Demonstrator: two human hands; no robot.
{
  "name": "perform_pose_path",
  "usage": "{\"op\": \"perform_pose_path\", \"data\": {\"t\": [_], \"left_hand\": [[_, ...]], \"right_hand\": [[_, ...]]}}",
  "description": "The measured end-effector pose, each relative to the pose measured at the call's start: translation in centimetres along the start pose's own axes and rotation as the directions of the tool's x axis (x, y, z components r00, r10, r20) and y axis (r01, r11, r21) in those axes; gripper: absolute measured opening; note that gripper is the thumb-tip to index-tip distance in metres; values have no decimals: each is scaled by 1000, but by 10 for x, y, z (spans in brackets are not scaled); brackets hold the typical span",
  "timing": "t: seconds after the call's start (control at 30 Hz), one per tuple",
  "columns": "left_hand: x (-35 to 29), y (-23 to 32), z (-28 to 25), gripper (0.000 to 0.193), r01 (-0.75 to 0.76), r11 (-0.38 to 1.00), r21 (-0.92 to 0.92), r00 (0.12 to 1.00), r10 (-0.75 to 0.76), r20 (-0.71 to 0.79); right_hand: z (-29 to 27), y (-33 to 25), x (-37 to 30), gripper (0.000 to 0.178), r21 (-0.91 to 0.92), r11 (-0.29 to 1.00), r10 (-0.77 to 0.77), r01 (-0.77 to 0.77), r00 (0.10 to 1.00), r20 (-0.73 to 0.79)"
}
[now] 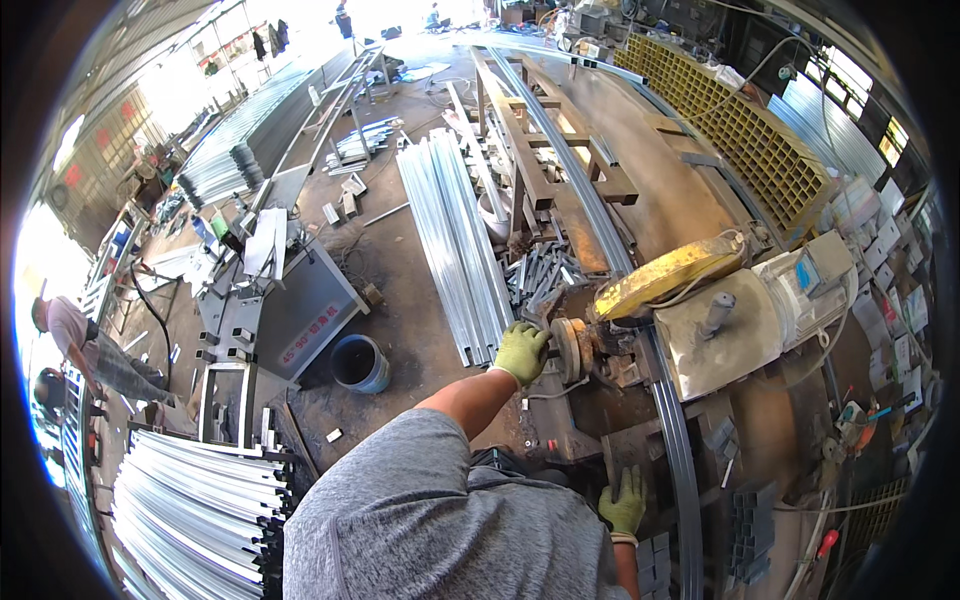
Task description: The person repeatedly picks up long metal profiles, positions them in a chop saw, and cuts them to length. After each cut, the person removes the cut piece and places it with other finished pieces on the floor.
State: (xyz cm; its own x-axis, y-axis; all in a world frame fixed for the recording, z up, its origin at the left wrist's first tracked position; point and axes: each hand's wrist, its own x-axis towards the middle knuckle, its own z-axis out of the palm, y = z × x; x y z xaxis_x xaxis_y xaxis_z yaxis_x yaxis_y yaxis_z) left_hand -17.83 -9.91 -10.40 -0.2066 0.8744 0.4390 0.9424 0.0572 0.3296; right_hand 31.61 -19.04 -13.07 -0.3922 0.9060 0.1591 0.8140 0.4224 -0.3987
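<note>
My left hand (522, 354), in a yellow-green work glove, is closed at the left side of a round handwheel (568, 350) on a cut-off saw; its fingertips are partly hidden. The saw's yellow blade guard (668, 276) lies just beyond, beside a dusty motor housing (722, 325). Long grey metal tubes (676, 455) run under the guard and along the machine bed. Low on the right, my right hand (625, 503), gloved too, has its fingers apart and holds nothing. It lies close to the left of the tubes.
Silvery square tubes (452, 240) lie on the floor ahead, beside a heap of offcuts (545, 275). A dark bucket (360, 363) stands left, near a grey machine (305, 315). More tubes (200, 510) are stacked lower left. A person (95, 345) bends at the far left.
</note>
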Motion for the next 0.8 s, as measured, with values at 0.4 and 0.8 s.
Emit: {"op": "perform_pose_path", "data": {"t": [0.4,0.8], "left_hand": [[3,-5,11,34,42,998,-38,996,-38,85],[3,-2,11,38,7,1000,-3,999,-7,52]], "right_hand": [[0,-9,-1,67,14,996,85,-86,996,14],[-16,-21,2,71,8,995,95,-95,995,14]]}}
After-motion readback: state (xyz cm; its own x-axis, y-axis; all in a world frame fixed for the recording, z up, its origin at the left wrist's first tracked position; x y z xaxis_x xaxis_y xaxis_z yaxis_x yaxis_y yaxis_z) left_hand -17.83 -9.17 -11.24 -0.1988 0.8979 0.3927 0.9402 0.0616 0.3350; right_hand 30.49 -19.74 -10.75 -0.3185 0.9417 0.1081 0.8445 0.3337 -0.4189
